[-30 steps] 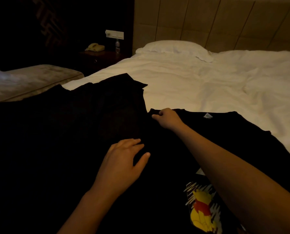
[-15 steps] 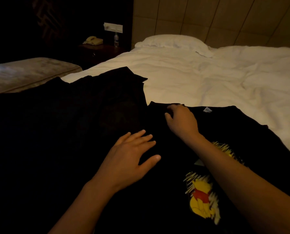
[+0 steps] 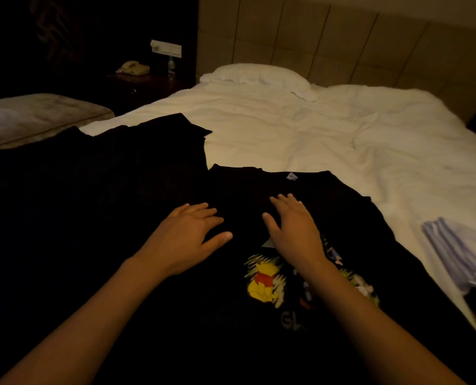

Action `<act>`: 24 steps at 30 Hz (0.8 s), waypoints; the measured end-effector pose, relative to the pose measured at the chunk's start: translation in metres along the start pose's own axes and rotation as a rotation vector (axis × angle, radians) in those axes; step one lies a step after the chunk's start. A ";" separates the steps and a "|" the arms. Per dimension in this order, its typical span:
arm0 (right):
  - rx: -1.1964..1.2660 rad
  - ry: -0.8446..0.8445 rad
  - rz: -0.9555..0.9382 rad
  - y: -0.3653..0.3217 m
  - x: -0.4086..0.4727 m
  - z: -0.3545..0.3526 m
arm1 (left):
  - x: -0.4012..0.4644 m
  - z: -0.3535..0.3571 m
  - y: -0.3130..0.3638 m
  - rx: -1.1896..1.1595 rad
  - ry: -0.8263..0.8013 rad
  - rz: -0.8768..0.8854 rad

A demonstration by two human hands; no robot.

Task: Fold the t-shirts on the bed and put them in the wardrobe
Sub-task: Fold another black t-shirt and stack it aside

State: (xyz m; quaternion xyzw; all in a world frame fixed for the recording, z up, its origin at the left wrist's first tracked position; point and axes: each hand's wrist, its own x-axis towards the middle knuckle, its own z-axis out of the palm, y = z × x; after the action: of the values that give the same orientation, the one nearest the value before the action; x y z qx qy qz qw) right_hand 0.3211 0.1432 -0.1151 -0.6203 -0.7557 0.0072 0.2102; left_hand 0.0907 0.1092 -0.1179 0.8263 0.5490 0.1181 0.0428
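A: Bed (image 3: pixel 300 140): white, rumpled sheet. One landmark, the pillow (image 3: pixel 256 75), at the head end against the padded headboard.

B: What lies on it?

A: Printed black t-shirt (image 3: pixel 370 245), spread flat at the end opposite the pillow. Second black garment (image 3: pixel 106 176) beside it, on the pillow's side of the bed. Folded pale striped cloth (image 3: pixel 461 251) at the edge far across from the pillow.
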 end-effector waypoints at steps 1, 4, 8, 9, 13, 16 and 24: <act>-0.006 0.028 0.022 0.008 -0.006 -0.008 | 0.001 -0.002 0.009 -0.032 -0.005 -0.004; -0.020 0.061 0.112 0.039 -0.023 -0.027 | 0.006 -0.005 0.033 -0.108 -0.061 -0.013; -0.122 0.031 0.239 0.077 -0.040 -0.042 | 0.023 0.004 0.052 -0.123 -0.171 -0.012; -0.153 -0.007 0.253 0.084 -0.044 -0.043 | 0.029 0.009 0.056 -0.119 -0.186 -0.025; -0.199 -0.106 0.224 0.102 -0.050 -0.035 | 0.043 0.031 0.073 -0.065 -0.217 -0.077; -0.129 -0.126 0.174 0.109 -0.049 -0.036 | 0.048 0.045 0.080 -0.057 -0.193 -0.142; 0.000 -0.087 0.095 0.120 -0.052 -0.044 | 0.070 0.046 0.093 -0.085 -0.071 -0.131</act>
State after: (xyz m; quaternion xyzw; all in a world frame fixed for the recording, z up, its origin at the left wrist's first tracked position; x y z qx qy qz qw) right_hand 0.4548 0.1105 -0.1240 -0.6547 -0.7337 0.0443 0.1764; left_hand 0.2117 0.1397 -0.1337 0.7896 0.5947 0.1089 0.1050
